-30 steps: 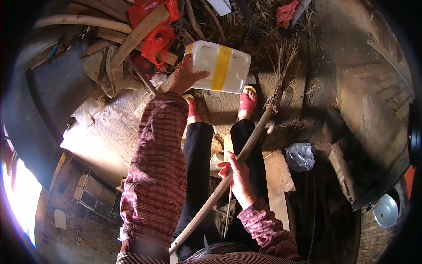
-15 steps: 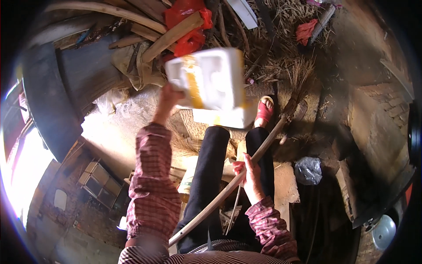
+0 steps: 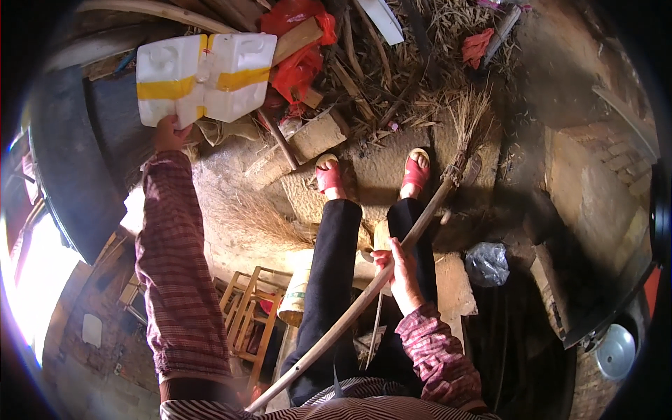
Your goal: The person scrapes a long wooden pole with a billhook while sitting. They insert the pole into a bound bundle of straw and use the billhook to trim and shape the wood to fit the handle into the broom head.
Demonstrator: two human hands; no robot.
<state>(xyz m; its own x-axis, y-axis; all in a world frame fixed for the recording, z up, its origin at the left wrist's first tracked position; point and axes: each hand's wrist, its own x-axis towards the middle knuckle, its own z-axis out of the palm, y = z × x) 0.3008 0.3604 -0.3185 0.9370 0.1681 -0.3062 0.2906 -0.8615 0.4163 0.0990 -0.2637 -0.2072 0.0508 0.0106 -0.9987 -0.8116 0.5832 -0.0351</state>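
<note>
At the upper left my left hand (image 3: 171, 134) is closed on the lower edge of a white foam box (image 3: 168, 66). Yellow tape runs across both of its two halves, which lie spread side by side. My right hand (image 3: 401, 276) is wrapped round the long wooden handle of a broom (image 3: 343, 322) in front of my thighs. The handle slants from beside my waist up to the right. Its straw bristles (image 3: 467, 122) point away from me, past my right foot.
Behind the foam box are wooden poles (image 3: 154, 10) and a red plastic bag (image 3: 297, 70). Straw and sticks (image 3: 448, 49) litter the far floor. Loose bristles (image 3: 255, 220), a wooden rack (image 3: 252, 315) and a bucket (image 3: 294, 301) are left of my legs; a clear plastic bag (image 3: 488, 264) lies right.
My left hand has carried the foam box left and away from me, from above my feet. Its two halves now show spread apart. My right hand and the broom have barely moved.
</note>
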